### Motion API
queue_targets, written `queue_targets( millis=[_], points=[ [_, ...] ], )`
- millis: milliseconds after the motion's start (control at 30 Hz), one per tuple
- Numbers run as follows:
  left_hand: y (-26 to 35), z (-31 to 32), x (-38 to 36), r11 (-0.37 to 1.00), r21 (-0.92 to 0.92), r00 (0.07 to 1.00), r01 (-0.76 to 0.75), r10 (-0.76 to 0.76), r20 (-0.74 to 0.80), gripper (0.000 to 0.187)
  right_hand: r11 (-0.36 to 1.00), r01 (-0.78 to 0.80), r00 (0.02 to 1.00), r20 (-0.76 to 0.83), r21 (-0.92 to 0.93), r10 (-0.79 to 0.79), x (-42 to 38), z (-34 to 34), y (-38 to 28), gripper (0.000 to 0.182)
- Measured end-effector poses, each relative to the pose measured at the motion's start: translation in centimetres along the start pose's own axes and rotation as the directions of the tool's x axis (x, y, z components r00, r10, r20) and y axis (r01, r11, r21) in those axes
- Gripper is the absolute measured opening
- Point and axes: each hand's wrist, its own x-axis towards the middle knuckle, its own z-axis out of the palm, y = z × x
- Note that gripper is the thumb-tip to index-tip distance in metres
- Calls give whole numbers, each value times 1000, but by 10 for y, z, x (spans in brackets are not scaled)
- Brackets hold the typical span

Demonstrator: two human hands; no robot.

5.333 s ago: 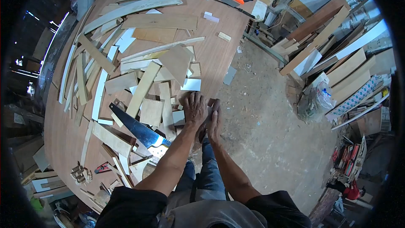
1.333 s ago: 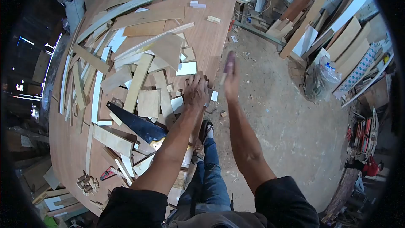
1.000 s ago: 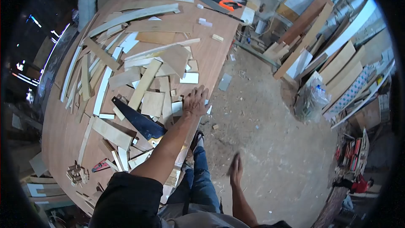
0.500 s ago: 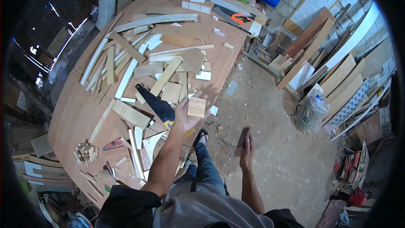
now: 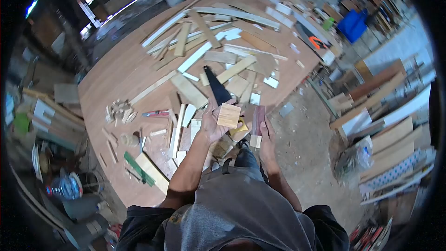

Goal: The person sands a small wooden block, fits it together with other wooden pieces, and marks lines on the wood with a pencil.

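My left hand (image 5: 211, 124) holds a square light wooden block (image 5: 229, 115) over the table's near edge. To its right, my right hand (image 5: 266, 142) grips a narrow reddish-brown wood piece (image 5: 258, 120), with a small pale block (image 5: 255, 141) at its lower end. A short gap separates the two held pieces. Just beyond my left hand lies a handsaw (image 5: 216, 87) with a black blade, its yellow handle (image 5: 239, 128) partly hidden behind the square block.
Wood strips and offcuts (image 5: 189, 92) are strewn over the large table (image 5: 107, 72). Red-handled pliers (image 5: 156, 113) and a green strip (image 5: 138, 169) lie on its left part. Boards (image 5: 367, 104) and a plastic bag (image 5: 355, 158) stand at the right.
The view has turned left. My right hand has come up beside my left hand with the reddish-brown piece. The square block is still in my left hand.
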Motion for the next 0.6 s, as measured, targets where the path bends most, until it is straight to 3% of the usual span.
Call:
queue_targets(
  millis=[33,100,167,233,300,367,400,433,467,500,567,600],
  points=[
    [3,5,-4,999,-30,999,-39,39,15,85,1000,3,999,42,-2,-3,6,7,-4,49],
    [10,13,-10,991,-61,992,-120,122,25,87,940,295,949,170,-172,-266,17,23,-16,48],
    [12,23,-13,977,-73,980,-201,200,-15,88,928,331,924,255,-169,-283,24,42,-36,48],
    [11,37,-16,964,-108,969,-243,236,-70,88,595,707,705,448,-382,-550,28,56,-44,46],
    [4,47,-10,943,-140,947,-302,280,-158,87,638,693,706,499,-336,-503,32,68,-50,45],
    [-10,50,6,912,-94,915,-399,390,-106,83,473,793,605,585,-384,-540,45,74,-45,45],
    [-13,60,9,909,-13,887,-417,404,-222,81,373,848,530,582,-378,-616,56,77,-51,47],
    [-15,65,9,903,70,842,-424,421,-338,79,378,854,521,599,-358,-609,65,81,-55,47],
    [-16,53,10,910,-5,860,-414,389,-330,62,402,836,549,602,-374,-580,72,85,-59,46],
    [-18,52,12,902,-2,848,-432,406,-340,62,421,819,572,603,-389,-555,81,90,-64,44],
    [-22,52,17,823,257,754,-507,568,-330,52,424,839,541,603,-340,-586,106,96,-61,44],
    [-22,42,17,802,184,764,-568,597,-245,48,454,834,548,572,-314,-611,117,98,-64,43]
  ],
)
